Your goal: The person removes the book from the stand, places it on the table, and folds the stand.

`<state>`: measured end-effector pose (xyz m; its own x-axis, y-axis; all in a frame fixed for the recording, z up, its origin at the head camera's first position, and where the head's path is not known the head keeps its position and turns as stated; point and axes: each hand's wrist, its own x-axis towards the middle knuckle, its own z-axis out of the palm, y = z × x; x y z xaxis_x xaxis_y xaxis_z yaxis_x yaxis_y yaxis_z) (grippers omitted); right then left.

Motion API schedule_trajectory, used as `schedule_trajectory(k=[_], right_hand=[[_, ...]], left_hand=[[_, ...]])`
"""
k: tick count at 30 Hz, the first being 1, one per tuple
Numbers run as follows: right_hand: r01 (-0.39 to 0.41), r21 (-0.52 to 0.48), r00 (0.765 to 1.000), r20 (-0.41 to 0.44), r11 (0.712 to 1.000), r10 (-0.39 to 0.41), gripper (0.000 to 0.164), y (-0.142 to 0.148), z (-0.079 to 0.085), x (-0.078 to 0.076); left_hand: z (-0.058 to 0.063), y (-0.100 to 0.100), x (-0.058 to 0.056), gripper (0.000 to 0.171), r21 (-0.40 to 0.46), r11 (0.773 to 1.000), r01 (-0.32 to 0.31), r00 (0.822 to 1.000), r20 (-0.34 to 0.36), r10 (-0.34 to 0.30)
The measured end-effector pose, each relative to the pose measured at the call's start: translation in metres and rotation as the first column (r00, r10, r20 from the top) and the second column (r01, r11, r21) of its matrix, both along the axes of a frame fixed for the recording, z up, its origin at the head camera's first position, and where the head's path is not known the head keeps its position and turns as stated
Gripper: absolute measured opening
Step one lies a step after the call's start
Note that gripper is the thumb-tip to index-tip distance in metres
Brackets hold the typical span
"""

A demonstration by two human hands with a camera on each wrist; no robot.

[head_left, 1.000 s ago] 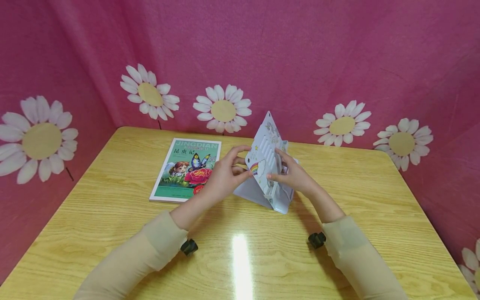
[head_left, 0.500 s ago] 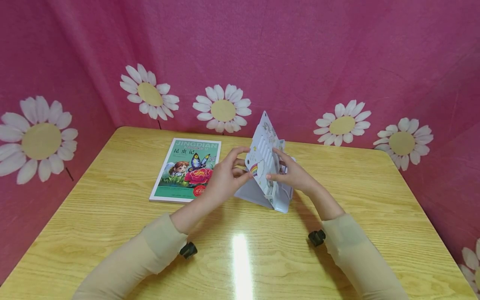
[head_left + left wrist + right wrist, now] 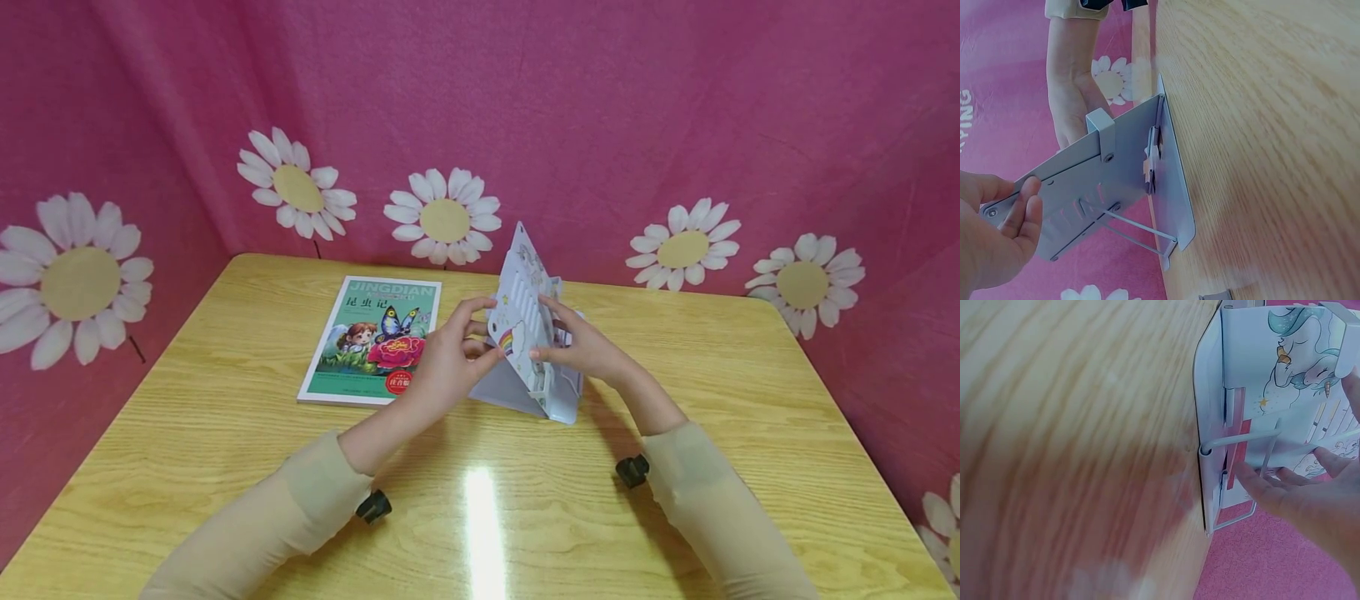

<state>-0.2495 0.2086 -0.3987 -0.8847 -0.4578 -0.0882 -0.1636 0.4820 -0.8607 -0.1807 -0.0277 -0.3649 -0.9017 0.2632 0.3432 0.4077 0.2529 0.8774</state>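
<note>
A pale metal book stand [image 3: 517,312] with unicorn and rainbow prints stands on the table, its panel tilted up from its base plate. My left hand [image 3: 457,350] pinches one side edge of the panel; the left wrist view shows thumb and fingers on that edge of the book stand [image 3: 1079,181]. My right hand [image 3: 585,346] touches the printed face. In the right wrist view its fingers [image 3: 1260,484] are spread near the lower ledge and wire holder [image 3: 1244,439]. A thin wire support [image 3: 1138,226] joins the panel's back to the base.
Left of the stand, a green-covered book [image 3: 375,342] lies flat on the wooden table [image 3: 247,467]. A pink curtain [image 3: 570,108] with daisies hangs behind the table and at its sides.
The stand's panel has shifted slightly left, its top corner moving furthest. Both hands have moved slightly left with it, keeping their places on the panel. The book stays put.
</note>
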Motion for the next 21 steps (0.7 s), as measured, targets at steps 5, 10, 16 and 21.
schedule_trajectory(k=[5, 10, 16, 21], right_hand=[[-0.01, 0.006, 1.0, -0.001, 1.0, 0.01, 0.093, 0.0004, -0.0002, -0.0011], [-0.021, 0.022, 1.0, 0.016, 1.0, 0.02, 0.094, 0.0002, 0.0007, -0.0023], [-0.046, 0.032, 0.999, 0.025, 0.998, 0.046, 0.094, -0.0001, 0.0021, -0.0034], [-0.061, 0.029, 0.997, 0.04, 0.998, 0.06, 0.093, -0.0002, 0.0027, -0.0039]], left_hand=[[0.0016, -0.0001, 0.0028, 0.058, -0.016, 1.0, -0.007, 1.0, 0.001, 0.007], [0.0019, -0.0006, 0.005, 0.058, -0.033, 0.999, -0.008, 1.0, 0.002, 0.008], [0.0017, -0.0009, 0.0072, 0.058, -0.036, 0.999, -0.006, 1.0, 0.003, 0.007], [0.002, -0.0006, 0.0099, 0.058, -0.034, 0.999, -0.004, 1.0, 0.004, 0.005]])
